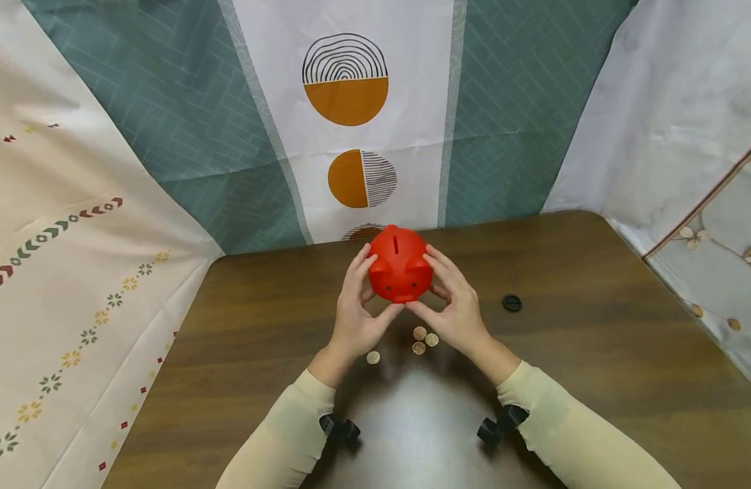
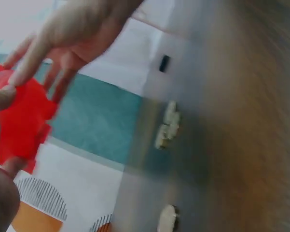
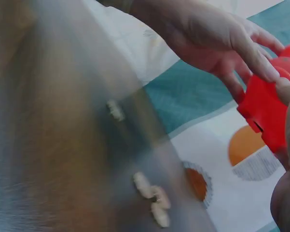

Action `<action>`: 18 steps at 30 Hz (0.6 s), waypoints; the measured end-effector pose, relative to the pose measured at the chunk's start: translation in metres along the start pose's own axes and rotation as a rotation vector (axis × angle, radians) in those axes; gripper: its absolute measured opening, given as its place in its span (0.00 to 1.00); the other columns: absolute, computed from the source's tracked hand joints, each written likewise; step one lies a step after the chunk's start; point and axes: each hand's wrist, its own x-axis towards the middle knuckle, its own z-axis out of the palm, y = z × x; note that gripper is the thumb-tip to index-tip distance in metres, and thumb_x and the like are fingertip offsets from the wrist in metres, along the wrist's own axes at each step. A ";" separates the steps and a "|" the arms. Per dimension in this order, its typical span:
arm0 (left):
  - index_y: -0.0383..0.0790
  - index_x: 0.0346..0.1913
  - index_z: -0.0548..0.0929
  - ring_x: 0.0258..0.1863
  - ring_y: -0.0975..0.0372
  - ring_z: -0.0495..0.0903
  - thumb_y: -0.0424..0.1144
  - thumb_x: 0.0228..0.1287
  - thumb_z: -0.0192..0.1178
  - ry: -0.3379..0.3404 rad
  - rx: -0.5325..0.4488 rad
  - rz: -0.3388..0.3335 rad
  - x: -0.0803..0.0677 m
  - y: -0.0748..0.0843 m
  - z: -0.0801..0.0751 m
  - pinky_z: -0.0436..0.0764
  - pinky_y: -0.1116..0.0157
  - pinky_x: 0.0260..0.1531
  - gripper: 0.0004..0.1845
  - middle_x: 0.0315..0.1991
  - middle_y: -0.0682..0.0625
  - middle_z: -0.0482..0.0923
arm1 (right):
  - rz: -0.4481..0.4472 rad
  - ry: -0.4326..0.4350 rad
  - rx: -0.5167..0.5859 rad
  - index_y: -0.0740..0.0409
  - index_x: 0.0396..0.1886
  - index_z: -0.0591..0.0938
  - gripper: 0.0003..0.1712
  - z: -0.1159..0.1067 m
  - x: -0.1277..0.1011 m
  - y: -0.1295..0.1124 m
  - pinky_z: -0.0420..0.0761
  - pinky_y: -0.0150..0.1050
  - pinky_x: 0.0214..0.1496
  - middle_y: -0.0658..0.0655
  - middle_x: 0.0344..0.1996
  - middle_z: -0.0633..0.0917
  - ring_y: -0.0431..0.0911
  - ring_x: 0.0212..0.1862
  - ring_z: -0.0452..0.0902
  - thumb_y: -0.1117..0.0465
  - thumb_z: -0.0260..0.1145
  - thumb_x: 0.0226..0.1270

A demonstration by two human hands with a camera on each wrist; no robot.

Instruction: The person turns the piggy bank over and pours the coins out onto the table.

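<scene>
A red piggy bank (image 1: 400, 265) is held up over the table between both hands, its snout toward me and the coin slot on top showing. My left hand (image 1: 357, 320) grips its left side, and my right hand (image 1: 460, 316) grips the right side. Both thumbs meet under the snout while the other fingers reach round the sides. In the left wrist view the piggy bank (image 2: 24, 116) is partly cut off by the frame edge. Several coins (image 1: 419, 333) lie on the table below the hands, one coin (image 1: 373, 357) apart to the left.
A round black plug (image 1: 512, 303) lies on the brown wooden table (image 1: 595, 326), right of my right hand. Patterned cloths hang behind the table (image 1: 510, 102) and along both sides. Dark wrist cameras (image 1: 502, 424) are strapped to both sleeves.
</scene>
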 end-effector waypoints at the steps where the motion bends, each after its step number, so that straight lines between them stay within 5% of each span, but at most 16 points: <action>1: 0.24 0.65 0.62 0.62 0.42 0.69 0.20 0.45 0.71 -0.002 -0.014 -0.009 0.001 0.002 -0.001 0.82 0.50 0.42 0.42 0.69 0.31 0.57 | -0.007 0.001 -0.007 0.59 0.68 0.70 0.45 0.000 0.001 -0.001 0.82 0.48 0.45 0.57 0.68 0.68 0.54 0.62 0.72 0.69 0.78 0.47; 6: 0.34 0.71 0.61 0.60 0.46 0.70 0.30 0.51 0.72 -0.049 -0.035 -0.216 -0.006 -0.021 -0.001 0.83 0.52 0.39 0.44 0.70 0.43 0.59 | 0.148 -0.070 0.028 0.64 0.68 0.68 0.43 -0.001 0.002 -0.021 0.81 0.54 0.44 0.61 0.67 0.69 0.57 0.63 0.70 0.69 0.75 0.52; 10: 0.42 0.72 0.61 0.62 0.50 0.69 0.33 0.51 0.73 -0.051 -0.041 -0.260 -0.015 -0.041 0.002 0.84 0.54 0.39 0.45 0.71 0.51 0.59 | 0.200 -0.085 0.043 0.65 0.68 0.68 0.42 0.000 -0.004 -0.025 0.81 0.52 0.46 0.62 0.67 0.69 0.57 0.63 0.69 0.69 0.75 0.52; 15: 0.34 0.70 0.62 0.60 0.46 0.70 0.29 0.51 0.72 -0.038 -0.031 -0.225 -0.011 -0.027 0.002 0.84 0.53 0.37 0.44 0.70 0.42 0.59 | 0.210 -0.086 0.050 0.62 0.69 0.67 0.43 -0.001 -0.003 -0.022 0.81 0.54 0.45 0.63 0.67 0.67 0.60 0.61 0.71 0.68 0.75 0.53; 18: 0.29 0.67 0.64 0.60 0.44 0.70 0.26 0.48 0.72 -0.008 0.001 -0.098 -0.006 -0.005 0.000 0.84 0.52 0.37 0.42 0.69 0.35 0.59 | 0.120 -0.061 0.051 0.61 0.69 0.67 0.45 -0.001 -0.003 -0.019 0.81 0.52 0.46 0.63 0.69 0.65 0.60 0.61 0.72 0.69 0.76 0.52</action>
